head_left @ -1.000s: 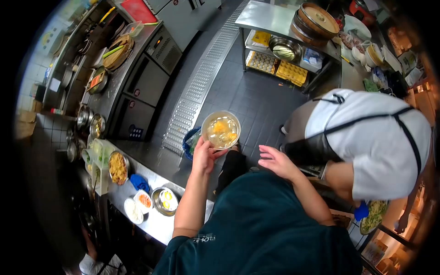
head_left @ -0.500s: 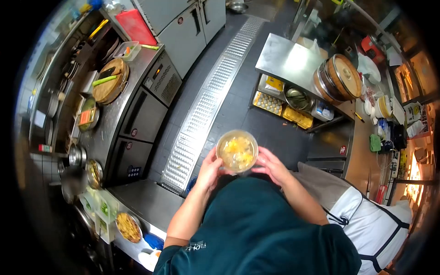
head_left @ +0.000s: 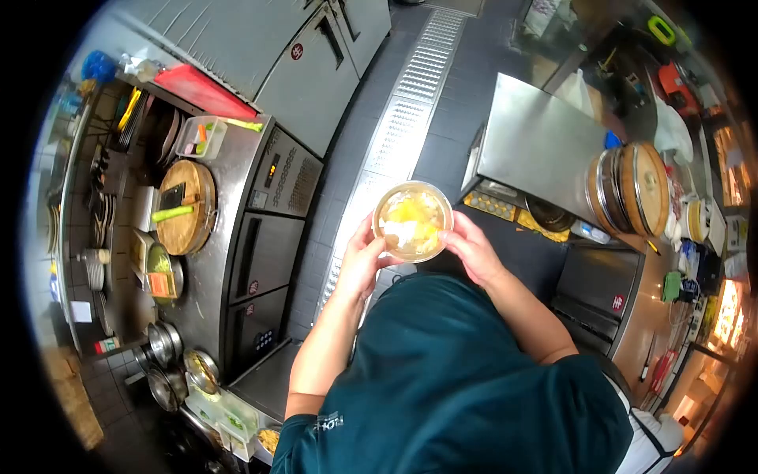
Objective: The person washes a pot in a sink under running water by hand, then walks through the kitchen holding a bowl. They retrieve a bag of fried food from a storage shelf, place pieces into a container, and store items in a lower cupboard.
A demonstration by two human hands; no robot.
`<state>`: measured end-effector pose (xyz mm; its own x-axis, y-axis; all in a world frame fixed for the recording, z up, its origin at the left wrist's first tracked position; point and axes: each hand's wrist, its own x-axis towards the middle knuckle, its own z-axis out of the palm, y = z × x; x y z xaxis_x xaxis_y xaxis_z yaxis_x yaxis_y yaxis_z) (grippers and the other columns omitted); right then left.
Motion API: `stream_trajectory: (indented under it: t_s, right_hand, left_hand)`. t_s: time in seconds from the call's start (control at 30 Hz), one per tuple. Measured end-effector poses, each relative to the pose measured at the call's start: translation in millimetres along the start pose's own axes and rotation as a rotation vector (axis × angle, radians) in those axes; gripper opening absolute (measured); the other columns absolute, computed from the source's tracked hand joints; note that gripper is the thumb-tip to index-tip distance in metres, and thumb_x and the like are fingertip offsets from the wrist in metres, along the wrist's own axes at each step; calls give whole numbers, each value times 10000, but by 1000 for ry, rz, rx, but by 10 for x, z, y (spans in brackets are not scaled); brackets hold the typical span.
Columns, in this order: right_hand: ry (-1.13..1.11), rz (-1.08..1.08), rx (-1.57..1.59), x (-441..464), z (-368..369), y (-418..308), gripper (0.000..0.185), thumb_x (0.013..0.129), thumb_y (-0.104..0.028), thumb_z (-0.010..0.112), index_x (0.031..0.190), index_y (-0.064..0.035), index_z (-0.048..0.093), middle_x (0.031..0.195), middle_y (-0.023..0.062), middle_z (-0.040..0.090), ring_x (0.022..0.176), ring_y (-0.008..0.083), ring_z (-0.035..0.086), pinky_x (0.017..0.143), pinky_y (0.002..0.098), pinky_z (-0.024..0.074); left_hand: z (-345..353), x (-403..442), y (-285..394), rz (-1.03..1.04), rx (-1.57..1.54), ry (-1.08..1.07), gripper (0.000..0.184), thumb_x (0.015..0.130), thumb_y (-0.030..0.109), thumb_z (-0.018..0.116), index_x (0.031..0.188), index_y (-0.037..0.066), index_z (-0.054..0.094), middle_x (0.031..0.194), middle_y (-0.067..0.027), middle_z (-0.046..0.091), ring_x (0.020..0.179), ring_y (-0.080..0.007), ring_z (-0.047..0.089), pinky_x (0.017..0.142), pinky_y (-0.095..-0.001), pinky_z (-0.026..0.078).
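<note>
A round, clear bowl [head_left: 413, 250] with yellow and whitish pieces of food in it is held up in front of my body. My left hand [head_left: 367, 257] grips its left side, the thumb near the rim. On the opposite side, my right hand [head_left: 470, 249] clasps the wall, its thumb at the rim. What the food is, I cannot make out. The undersides of the fingers are hidden behind the bowl.
On the left counter [head_left: 229, 189] are a round chopping board [head_left: 201, 217] with a knife and a green stalk, and a clear tub [head_left: 200, 139]. To the right stands a steel table [head_left: 537, 142] beside stacked steamers [head_left: 646, 189]. A person in white [head_left: 659, 430] is at lower right.
The bowl has come up slightly in both hands, and my right thumb now lies over its rim. The camera view has shifted, and the person in white shows less at the lower right.
</note>
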<state>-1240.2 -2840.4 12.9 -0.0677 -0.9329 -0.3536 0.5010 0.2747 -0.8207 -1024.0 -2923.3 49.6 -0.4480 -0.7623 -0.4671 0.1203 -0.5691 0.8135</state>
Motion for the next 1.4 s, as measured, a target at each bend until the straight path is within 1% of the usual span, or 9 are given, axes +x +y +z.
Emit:
stream_trajectory:
  t_s: [0.1,0.13,0.23,0.4,0.5,0.93,1.13,1.23,1.4]
  right_hand:
    - [348,-568,-951,629,138,-479,461,925,-126,695,1351,-3,569,1368,141,580,1278,288,560,1043,377,476]
    - [347,-699,-1049,798,219,-733,451,884,-100,714,1309,3,605,1347,152,593,1243,337,578,1024,388,491]
    - [-136,-682,-1124,1550,301,-1161,465,857,-70,725,1305,-15,615,1355,159,592,1201,357,605,999,410,513]
    - [-181,-726,-1587,2601,621,-1328,393,871,-111,614,1244,12,619,1072,190,686,1140,348,647,961,435,537]
    - [-248,-434,-1653,3060,688,-1504,519,808,-88,687,1312,-5,597,1183,178,663,1103,358,648,948,435,538]
    - [-73,-313,-1514,4171,1119,-1849,346,836,-24,598,1176,-17,662,1073,205,697,1026,391,663,897,467,529]
    - [-67,-33,-1464,4431,1212,-2056,360,861,-31,571,1213,-15,645,1081,203,690,1032,403,650,892,487,521]
    - [-44,-7,-1458,4525,1167,-2175,381,856,-11,563,1228,-11,642,1095,208,687,1044,406,645,907,483,519]
    - [189,-393,-1305,4607,792,-2461,419,831,9,574,1240,-36,652,1119,208,690,1059,400,646,934,476,519]
  left_hand:
    - [-71,574,324,-26,63,59,693,887,-3,488,1559,40,323,1396,-183,533,1166,-255,635,778,-346,637]
    - [-90,763,443,-28,44,55,705,886,-8,499,1564,33,309,1387,-197,532,1137,-255,649,757,-324,637]
    - [-108,1238,874,-36,74,35,695,892,-3,503,1560,26,311,1369,-191,543,1112,-252,659,763,-327,640]
    - [-259,2075,1375,-38,17,-58,674,908,15,525,1550,17,322,1314,-178,567,1080,-251,667,772,-349,646]
    - [-433,2598,1653,-60,49,-109,673,908,12,531,1547,12,321,1294,-178,567,1070,-259,671,778,-362,649]
    - [-921,4258,2773,-219,231,-363,681,868,-2,510,1529,-6,346,1338,-179,567,1117,-259,651,804,-381,646]
    - [-890,4639,2986,-291,249,-416,679,858,-8,490,1524,-2,359,1335,-180,570,1133,-266,644,813,-377,640]
    - [-841,4855,3000,-299,244,-447,708,885,-7,523,1558,19,306,1284,-201,576,1083,-288,672,791,-384,649]
    - [-592,5179,2988,-299,222,-423,711,868,-13,509,1552,16,317,1281,-204,577,1099,-290,669,805,-391,648]
